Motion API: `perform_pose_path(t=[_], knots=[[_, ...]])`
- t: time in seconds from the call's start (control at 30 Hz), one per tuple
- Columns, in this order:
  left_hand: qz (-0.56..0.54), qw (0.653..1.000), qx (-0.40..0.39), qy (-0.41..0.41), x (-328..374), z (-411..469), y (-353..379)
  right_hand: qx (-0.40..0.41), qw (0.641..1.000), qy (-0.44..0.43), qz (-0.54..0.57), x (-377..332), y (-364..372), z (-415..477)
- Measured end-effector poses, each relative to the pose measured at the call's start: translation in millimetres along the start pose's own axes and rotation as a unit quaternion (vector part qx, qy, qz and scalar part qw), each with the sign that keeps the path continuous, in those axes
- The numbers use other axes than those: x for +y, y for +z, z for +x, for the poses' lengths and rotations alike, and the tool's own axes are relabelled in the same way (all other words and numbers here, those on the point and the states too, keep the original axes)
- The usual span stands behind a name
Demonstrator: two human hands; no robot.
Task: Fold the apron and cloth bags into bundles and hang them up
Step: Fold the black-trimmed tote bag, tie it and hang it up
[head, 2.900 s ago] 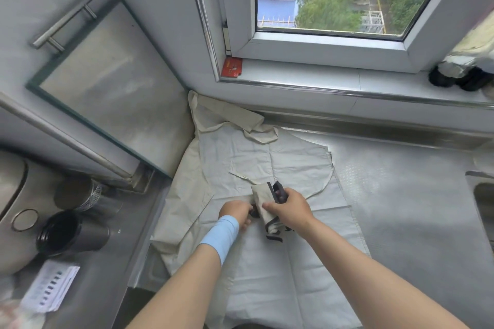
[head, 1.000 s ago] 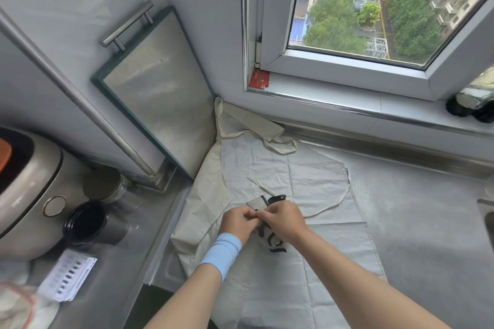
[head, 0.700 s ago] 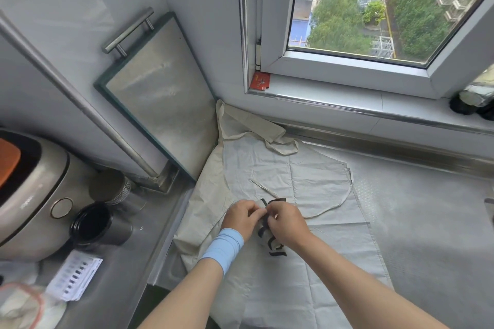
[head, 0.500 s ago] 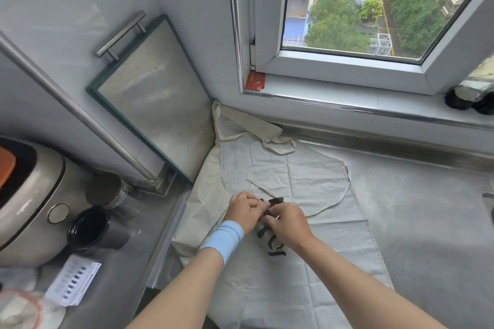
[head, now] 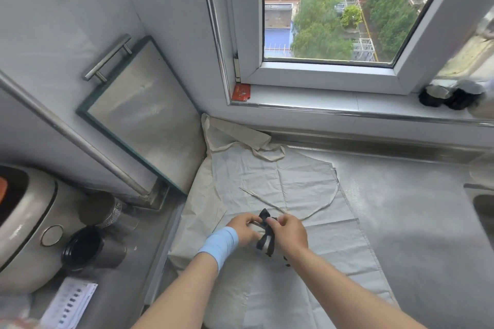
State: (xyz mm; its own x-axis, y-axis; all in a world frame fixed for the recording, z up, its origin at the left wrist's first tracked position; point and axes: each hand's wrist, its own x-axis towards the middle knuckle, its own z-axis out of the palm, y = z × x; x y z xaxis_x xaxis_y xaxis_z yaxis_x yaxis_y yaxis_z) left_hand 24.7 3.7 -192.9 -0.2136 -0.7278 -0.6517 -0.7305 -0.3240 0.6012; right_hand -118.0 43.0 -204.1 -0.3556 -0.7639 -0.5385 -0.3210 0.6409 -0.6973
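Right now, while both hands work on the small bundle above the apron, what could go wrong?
1. The left hand holds the small bundle while the right hand pinches the black strap; if the strap slips, the bundle may unroll.
2. The thin tie of the apron lies just behind the hands and might get caught in the strap.
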Motion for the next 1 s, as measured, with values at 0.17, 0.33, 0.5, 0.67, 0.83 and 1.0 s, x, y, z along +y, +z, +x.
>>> perform_pose_path(t=[0.17,0.33,0.5,0.67,0.83,1.0], knots=[[-0.101,0.994,0.045,-0.008,3.2,-8.9,-9.8,-0.014,0.996,-0.092,-0.01,-21.0,-7.7,-4.4],[-0.144,0.977,0.155,0.035,42.9,-18.0,-59.7,-0.026,0.969,-0.234,-0.075,-89.6,-25.6,-0.1],[-0.124,0.959,0.231,0.111,90.3,-32.0,-129.2,0.024,0.943,-0.328,-0.059,-184.0,-46.6,-5.9],[-0.093,0.919,0.338,0.178,138.7,-61.4,-193.3,0.036,0.908,-0.414,-0.05,-278.1,-64.8,-23.8],[0.018,0.825,0.438,0.356,178.5,-102.2,-257.4,0.046,0.875,-0.481,-0.046,-366.7,-82.1,-48.8],[-0.041,0.814,0.453,0.361,210.6,-130.1,-309.3,0.074,0.85,-0.522,-0.013,-437.4,-100.3,-76.6]])
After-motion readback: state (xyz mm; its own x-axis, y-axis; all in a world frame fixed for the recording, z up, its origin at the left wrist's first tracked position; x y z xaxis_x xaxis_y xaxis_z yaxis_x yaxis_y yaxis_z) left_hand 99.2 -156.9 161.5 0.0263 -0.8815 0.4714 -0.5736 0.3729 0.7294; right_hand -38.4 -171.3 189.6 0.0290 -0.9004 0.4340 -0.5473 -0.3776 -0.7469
